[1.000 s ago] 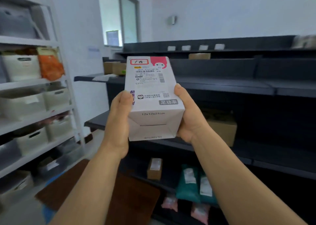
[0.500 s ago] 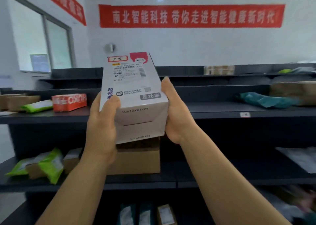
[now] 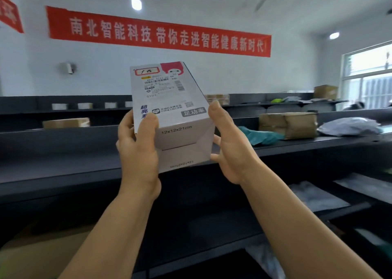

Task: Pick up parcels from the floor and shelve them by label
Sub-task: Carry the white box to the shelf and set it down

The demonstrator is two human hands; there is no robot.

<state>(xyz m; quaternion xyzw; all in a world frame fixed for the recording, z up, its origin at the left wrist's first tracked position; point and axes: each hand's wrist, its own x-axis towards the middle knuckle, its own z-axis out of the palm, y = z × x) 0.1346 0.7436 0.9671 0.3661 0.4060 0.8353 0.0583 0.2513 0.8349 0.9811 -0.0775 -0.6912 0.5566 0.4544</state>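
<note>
A white box parcel [image 3: 169, 106] with a shipping label and a pink figure on its top face is held up at chest height in front of the dark shelving [image 3: 63, 168]. My left hand [image 3: 137, 151] grips its left side, thumb on the top face. Against the parcel's right side rests my right hand [image 3: 229, 143], its lower fingers spread. The label faces me, with a red-framed handwritten tag at its far end.
On the shelf to the right lie a taped brown box [image 3: 288, 125], a teal bag [image 3: 258, 135] and a grey bag [image 3: 347, 126]. A flat brown box [image 3: 65, 122] sits on the left. Small white boxes line the back shelf. Grey bags lie on lower right shelves.
My view has swung right along the shelves and tilted upward. The parcel stays in both hands, raised slightly, and the right hand's lower fingers have loosened.
</note>
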